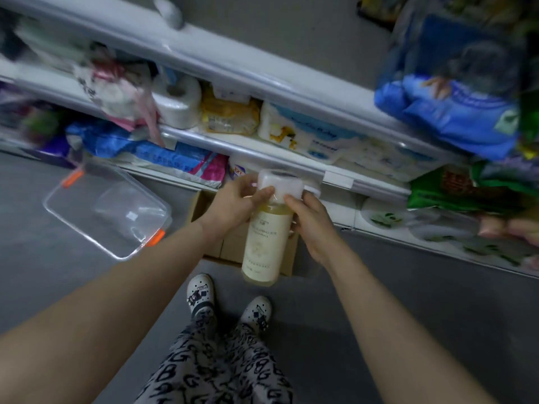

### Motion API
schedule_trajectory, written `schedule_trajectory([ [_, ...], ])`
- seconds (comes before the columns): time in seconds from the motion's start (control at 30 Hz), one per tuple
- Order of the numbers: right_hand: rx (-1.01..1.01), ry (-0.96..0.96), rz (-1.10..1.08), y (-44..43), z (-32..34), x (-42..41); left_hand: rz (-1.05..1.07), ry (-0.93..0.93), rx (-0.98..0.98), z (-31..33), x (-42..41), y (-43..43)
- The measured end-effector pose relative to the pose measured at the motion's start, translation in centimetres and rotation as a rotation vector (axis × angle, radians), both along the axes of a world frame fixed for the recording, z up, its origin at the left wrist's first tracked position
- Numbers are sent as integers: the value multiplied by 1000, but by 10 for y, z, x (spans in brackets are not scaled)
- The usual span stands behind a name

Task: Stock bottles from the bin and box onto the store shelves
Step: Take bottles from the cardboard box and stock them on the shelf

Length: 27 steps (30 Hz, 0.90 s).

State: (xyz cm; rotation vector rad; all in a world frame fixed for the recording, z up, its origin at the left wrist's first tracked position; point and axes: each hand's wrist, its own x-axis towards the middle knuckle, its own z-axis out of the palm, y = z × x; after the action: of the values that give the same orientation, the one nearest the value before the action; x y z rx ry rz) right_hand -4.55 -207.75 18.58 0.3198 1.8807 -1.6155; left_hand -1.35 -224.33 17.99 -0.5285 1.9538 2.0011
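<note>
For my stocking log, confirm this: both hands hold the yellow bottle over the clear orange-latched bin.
Wrong place. In the head view the left hand and right hand hold the yellow bottle over the cardboard box; the clear bin lies apart.

Grey floor [408,301] with clear bin [108,211] and cardboard box [201,207]; white shelves [248,150] with paper packs [306,132].

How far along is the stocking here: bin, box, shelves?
Done: the clear bin looks empty. In hand: left hand and right hand both grip one yellow bottle above the cardboard box. Left: shelving it; the box appears to hold more, partly hidden.
</note>
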Motion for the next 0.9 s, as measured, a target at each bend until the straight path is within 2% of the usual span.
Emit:
schedule_trajectory([
  [0.23, 4, 113, -2, 2, 82, 7, -16, 119, -104, 87, 2, 2],
  [0.4, -3, 185, 36, 6, 129, 9, -10, 172, -106, 133, 1, 6],
  [0.77, -85, 341, 92, 8, 241, -10, 105, 307, -114, 236, -7, 6],
  [0.9, -83, 418, 123, 1, 271, -19, 145, 403, -193, 268, -9, 0],
])
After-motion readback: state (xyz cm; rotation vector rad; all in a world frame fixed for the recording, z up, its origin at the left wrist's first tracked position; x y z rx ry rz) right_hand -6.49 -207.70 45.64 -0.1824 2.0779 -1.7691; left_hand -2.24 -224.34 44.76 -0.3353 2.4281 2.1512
